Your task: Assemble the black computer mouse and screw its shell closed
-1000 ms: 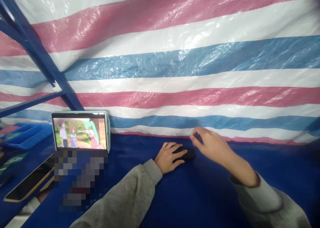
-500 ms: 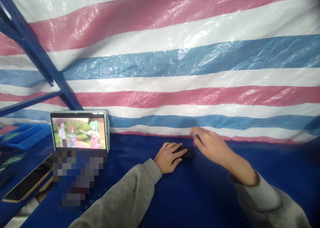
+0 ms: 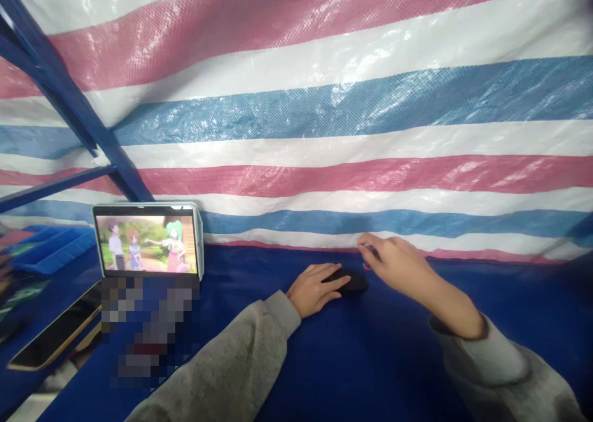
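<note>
My left hand (image 3: 315,289) lies over the left end of a flat, dark, rounded object (image 3: 354,281), perhaps a computer mouse, on the blue tabletop (image 3: 352,360). Its fingers are stretched out and apart, resting on top of the object. Just beyond the object's right end, my right hand (image 3: 393,262) is raised with thumb and forefinger pinched together. A small pinkish-red, thin piece (image 3: 367,265) shows under those fingertips. What exactly the pinch holds is too small and blurred to name.
At the left stands a tablet (image 3: 147,241) playing a cartoon. A phone (image 3: 58,326) lies by the left edge, near a blurred-out patch (image 3: 148,329). Farther left are a blue divided tray (image 3: 58,249) and part of another person's hand (image 3: 5,277). A striped plastic sheet (image 3: 324,113) hangs behind.
My right hand has shifted slightly to the right, still pinched. The dark object shows a little farther right, with my left hand still on it. Another hand appears at the far left edge.
</note>
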Demonstrator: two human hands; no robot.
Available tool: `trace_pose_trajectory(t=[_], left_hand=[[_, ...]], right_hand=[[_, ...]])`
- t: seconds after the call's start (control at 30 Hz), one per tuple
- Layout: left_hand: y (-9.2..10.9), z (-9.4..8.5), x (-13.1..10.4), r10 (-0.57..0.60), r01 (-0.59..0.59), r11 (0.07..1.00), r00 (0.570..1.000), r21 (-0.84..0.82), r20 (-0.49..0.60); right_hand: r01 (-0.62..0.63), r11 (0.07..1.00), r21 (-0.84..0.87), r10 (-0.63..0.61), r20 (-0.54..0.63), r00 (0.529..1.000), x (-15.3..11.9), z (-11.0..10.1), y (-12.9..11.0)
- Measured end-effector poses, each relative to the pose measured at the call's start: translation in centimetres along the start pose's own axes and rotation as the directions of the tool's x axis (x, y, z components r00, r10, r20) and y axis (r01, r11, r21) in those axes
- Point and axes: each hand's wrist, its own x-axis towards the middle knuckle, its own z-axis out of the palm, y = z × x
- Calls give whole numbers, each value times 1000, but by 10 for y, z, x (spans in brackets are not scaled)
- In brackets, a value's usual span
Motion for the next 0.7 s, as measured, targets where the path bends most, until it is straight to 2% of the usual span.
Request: trace_pose_trajectory(t=[0.13, 0.3, 0.47, 0.6, 0.7], left_hand=[[2, -3, 0, -15, 15, 1000, 1000, 4, 17], [4, -4, -1, -19, 19, 1000, 1000, -13, 19], [4, -3, -1, -19, 19, 1000, 1000, -24, 12], [4, -3, -1, -21, 21, 999, 1000, -27, 19], [4, -3, -1, -17, 17, 999, 1000, -31, 17]], right_hand=[[-29, 999, -13, 29, -5, 1000, 0, 1, 1], [41, 999, 11, -40, -22, 999, 0, 2, 2], [-9, 1000, 8, 9, -1, 1000, 0, 1, 1], [52, 999, 4, -52, -50, 997, -1, 1, 0], [76, 997, 17, -76, -27, 997, -1, 1, 0]])
